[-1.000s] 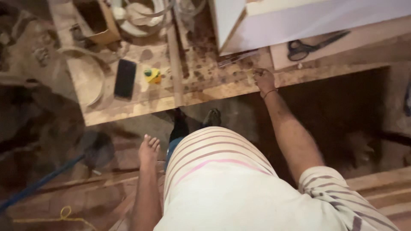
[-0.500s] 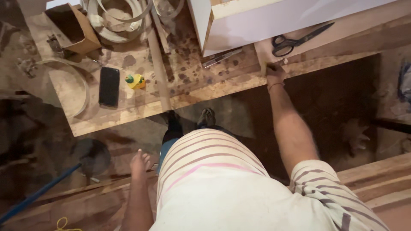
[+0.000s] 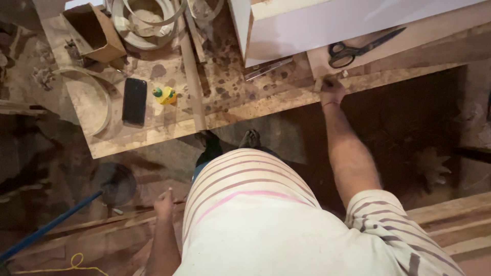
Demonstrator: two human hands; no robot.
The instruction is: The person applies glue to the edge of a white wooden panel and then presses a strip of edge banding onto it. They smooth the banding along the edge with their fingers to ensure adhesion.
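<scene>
right hand (image 3: 331, 92) rests on workbench edge (image 3: 255, 110); scissors (image 3: 358, 48) nearby, blades pointing upper right.

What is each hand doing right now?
Left hand: hangs loosely curled at the side, holding nothing.
Right hand: rests on the bench edge near the scissors; whether it grips anything cannot be told.

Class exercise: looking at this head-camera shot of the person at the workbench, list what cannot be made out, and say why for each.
- Head view: the right hand at the bench edge is blurred; whether it grips anything cannot be told.
- Left hand: fingers blurred, dim light.
- White panel: cut off by the top edge.
- Feet: mostly hidden by the striped shirt.
- Blue handle: runs off the left edge.
</scene>
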